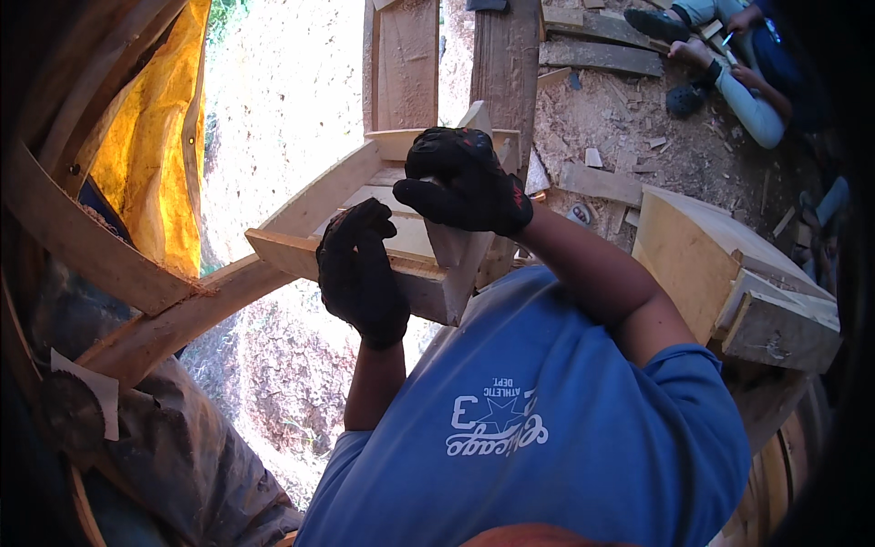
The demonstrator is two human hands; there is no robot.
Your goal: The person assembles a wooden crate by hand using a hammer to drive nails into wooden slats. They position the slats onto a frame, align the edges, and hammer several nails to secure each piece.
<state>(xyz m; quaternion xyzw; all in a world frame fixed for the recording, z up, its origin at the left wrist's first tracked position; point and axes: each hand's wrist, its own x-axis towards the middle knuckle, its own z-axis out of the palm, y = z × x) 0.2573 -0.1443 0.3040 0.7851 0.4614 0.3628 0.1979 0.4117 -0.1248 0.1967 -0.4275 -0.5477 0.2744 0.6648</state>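
Note:
Both of my hands wear black gloves and work over a shallow, tray-like wooden frame [314, 193] of pale boards, with slats across its inside. My left hand [363, 273] is at the frame's near board [284, 254], fingers curled above its edge; what they pinch, if anything, is hidden. Higher and to the right, my right hand [465, 182] bends its fingers and thumb round a short pale wooden piece [447, 244], whose lower end shows beneath the glove. Part of the frame's right side is covered by that hand.
Upright planks [407, 68] stand beyond the frame. A curved beam [196, 305] and yellow sheeting [150, 137] are at left. At right stands a pale wooden box-like piece [697, 251]. Another person [756, 82] sits at the upper right, among wood scraps [602, 185] on the ground.

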